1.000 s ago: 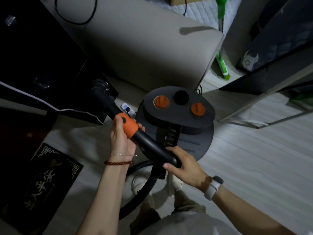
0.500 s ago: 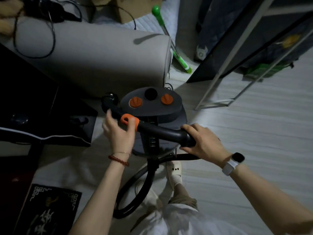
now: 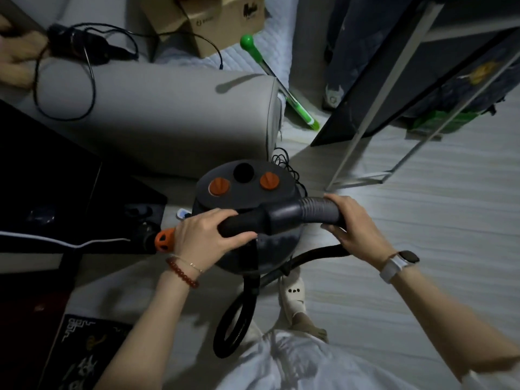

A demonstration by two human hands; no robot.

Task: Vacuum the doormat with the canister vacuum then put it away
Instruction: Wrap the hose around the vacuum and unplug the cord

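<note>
The dark grey canister vacuum (image 3: 247, 175) with two orange knobs stands on the floor beside a grey sofa arm. In front of it I hold the black vacuum handle (image 3: 244, 222) level. My left hand (image 3: 208, 235) grips the handle just right of its orange collar (image 3: 165, 240). My right hand (image 3: 354, 223) grips the ribbed grey hose cuff (image 3: 318, 211) at the handle's other end. The black hose (image 3: 233, 319) loops down to the floor near my feet. A dark doormat (image 3: 81, 353) with pale characters lies at the lower left.
The grey sofa arm (image 3: 157, 116) with a black cable on it lies behind the vacuum. A green-handled mop (image 3: 281, 85) leans in the corner. A white-framed rack (image 3: 394, 88) stands at the right. A dark cabinet (image 3: 50, 181) fills the left. Pale plank floor spreads to the right.
The handle has swung from pointing away to lying level across the canister. My left hand slid off the orange collar onto the black grip; my right hand moved onto the ribbed hose cuff.
</note>
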